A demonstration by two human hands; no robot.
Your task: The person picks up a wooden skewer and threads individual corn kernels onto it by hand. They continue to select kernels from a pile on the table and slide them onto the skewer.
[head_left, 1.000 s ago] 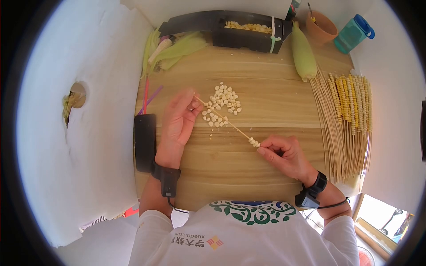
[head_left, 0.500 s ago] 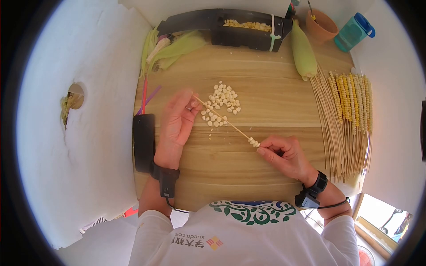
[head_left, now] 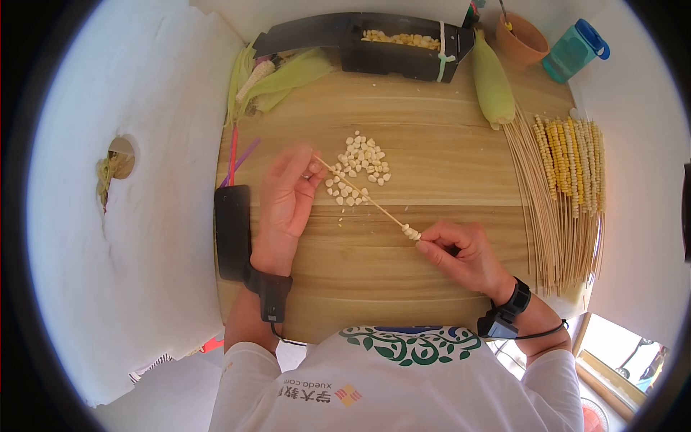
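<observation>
A thin wooden skewer slants across the middle of the table, held between both hands. My left hand pinches its upper left end. At the lower right end sit several pale corn kernels, threaded close together. My right hand has thumb and forefinger closed at the outermost kernel; the exact contact is partly hidden by the fingertips. Just behind the skewer, loose corn kernels lie in a scattered pile, near my left fingers.
Finished corn skewers and bare sticks lie at right. Behind them are a corn cob in husk, a clay pot and a teal bottle. A black bin holds kernels. Husks and a black phone lie left.
Almost nothing differs. The kernels on the skewer's end and both hands stay in practically the same place.
</observation>
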